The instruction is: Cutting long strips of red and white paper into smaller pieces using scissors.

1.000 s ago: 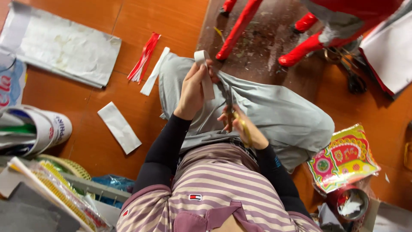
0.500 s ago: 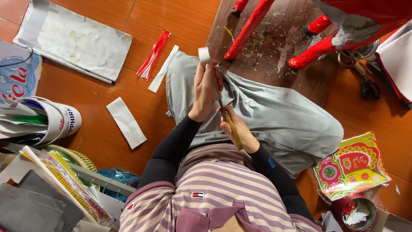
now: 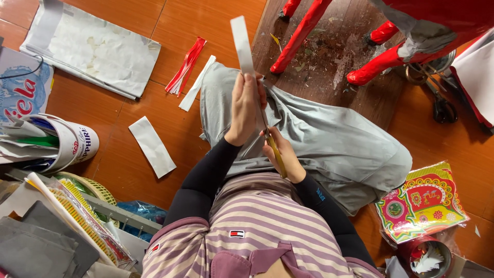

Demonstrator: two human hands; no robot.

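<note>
Fingers: left hand [image 3: 246,105] pinches a long narrow silver paper strip [image 3: 241,44]; right hand [image 3: 282,154] is clenched round the yellow-handled scissors [image 3: 271,146].
Strip: stands nearly upright from the left fingertips, above the grey-trousered lap [image 3: 334,139].
Scissors: blades point up toward the base of the strip, just beside the left palm; whether they are parted, I cannot tell.
Floor, left: short white paper rectangle [image 3: 152,146], large crumpled silver sheet [image 3: 92,49], red-and-white strip bundle [image 3: 186,66], all lying apart.
Floor, right: colourful patterned packet [image 3: 422,203] near the knee.
Behind: red plastic chair legs [image 3: 301,36] on the dark wooden patch.
</note>
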